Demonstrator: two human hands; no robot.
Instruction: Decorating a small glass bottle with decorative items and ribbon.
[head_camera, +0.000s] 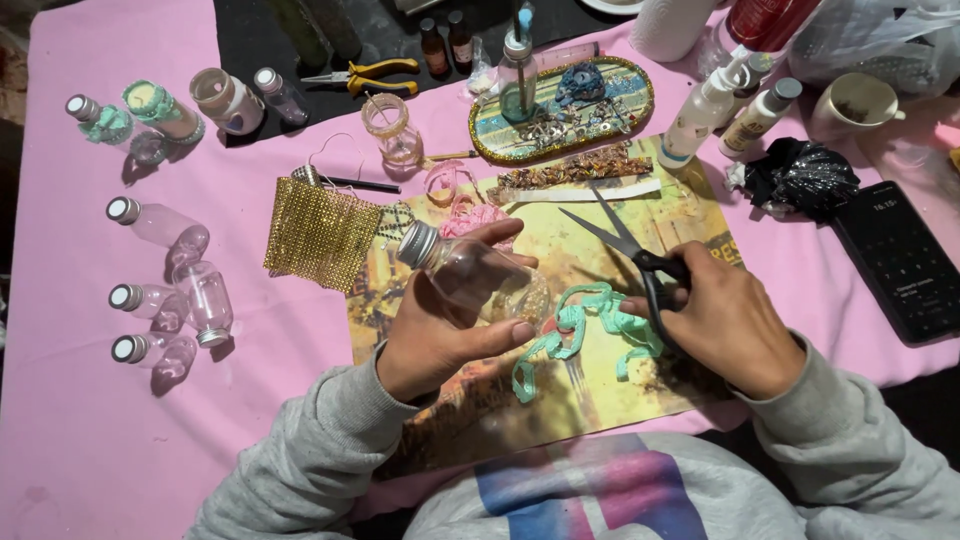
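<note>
Head view: left hand (440, 335) fingers curl around a clear bottle (470, 275) with green lace ribbon (585, 325) trailing loose off it, right hand (725, 320) fingers grip open scissors (625, 245); four bare bottles (165, 290) wait left, two decorated bottles (190, 105) beyond.

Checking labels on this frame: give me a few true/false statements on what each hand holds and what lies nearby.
1. The left hand holds a clear bottle with a silver cap. True.
2. The right hand holds pliers. False: it holds black scissors, blades open; the yellow-handled pliers lie at the far edge.
3. Green lace trim lies between the hands. True.
4. The phone lies left of the gold mesh. False: it lies far right.
</note>
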